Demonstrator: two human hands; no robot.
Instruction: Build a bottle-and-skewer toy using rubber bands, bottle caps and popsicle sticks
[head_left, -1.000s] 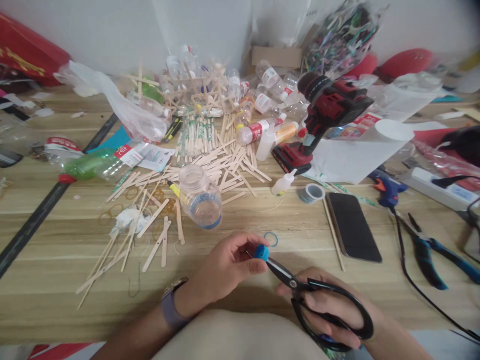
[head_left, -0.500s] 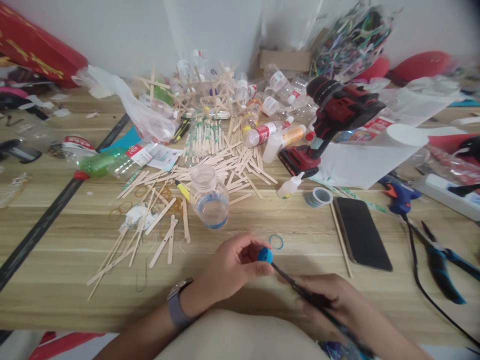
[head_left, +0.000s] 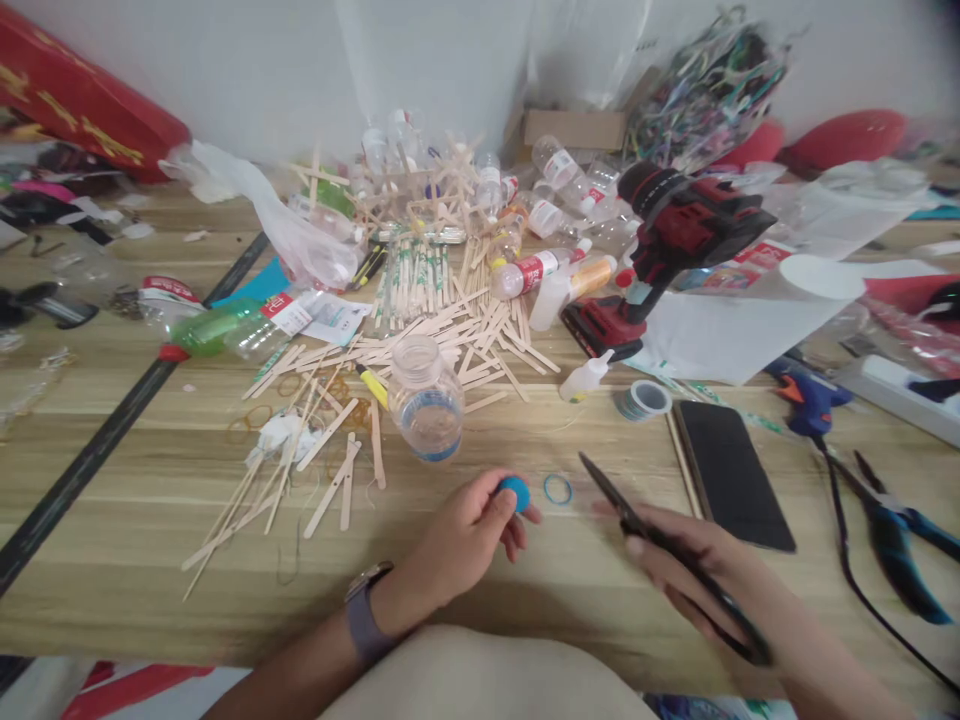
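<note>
My left hand (head_left: 465, 530), with a watch on its wrist, pinches a small blue bottle cap (head_left: 514, 493) between thumb and forefinger. The other fingers curl loosely below it. In my right hand (head_left: 697, 560) is a pair of black scissors (head_left: 626, 515), blades together, tips pointing up and to the left. The scissor tips are apart from the cap. Between the two hands a thin blue plastic ring (head_left: 557, 488) lies on the wooden table (head_left: 525, 620). Beyond my left hand stands an uncapped clear plastic jar (head_left: 427, 405).
Wooden craft sticks (head_left: 450, 340) lie heaped past the jar. A red cordless drill (head_left: 675, 240) stands at the back right. Nearer are a glue bottle (head_left: 586, 378), a tape roll (head_left: 643, 400), a phone (head_left: 733, 475), a glue gun (head_left: 808, 395) and pliers (head_left: 896, 540).
The scissors have moved away from the cap, to the right, and their tips now point higher. My left hand has shifted slightly left and turned the cap.
</note>
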